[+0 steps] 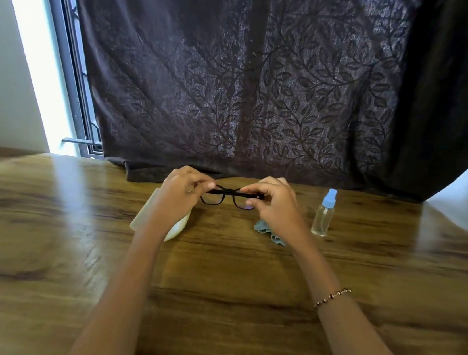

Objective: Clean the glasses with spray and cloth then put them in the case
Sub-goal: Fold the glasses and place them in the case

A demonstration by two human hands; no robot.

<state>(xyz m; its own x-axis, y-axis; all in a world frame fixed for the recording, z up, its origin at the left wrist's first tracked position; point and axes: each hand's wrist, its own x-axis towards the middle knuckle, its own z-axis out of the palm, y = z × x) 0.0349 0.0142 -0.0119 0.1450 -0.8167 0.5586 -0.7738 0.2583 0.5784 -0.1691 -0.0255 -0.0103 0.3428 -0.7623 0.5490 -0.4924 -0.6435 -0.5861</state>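
Black-framed glasses (227,197) are held just above the wooden table (213,279), lenses facing me. My left hand (180,197) pinches the frame's left end and my right hand (275,205) pinches its right end, with a folded temple lying along the top. A pale, whitish glasses case (178,228) lies on the table under my left wrist, mostly hidden by it. A crumpled grey-blue cloth (268,232) lies under my right hand. A small clear spray bottle (324,213) with a light blue cap stands upright to the right of my right hand.
A dark leaf-patterned curtain (238,88) hangs behind the table, its hem resting on the far edge. A bright window strip (35,47) is at the left. Bare wooden tabletop stretches in front of my hands and to both sides.
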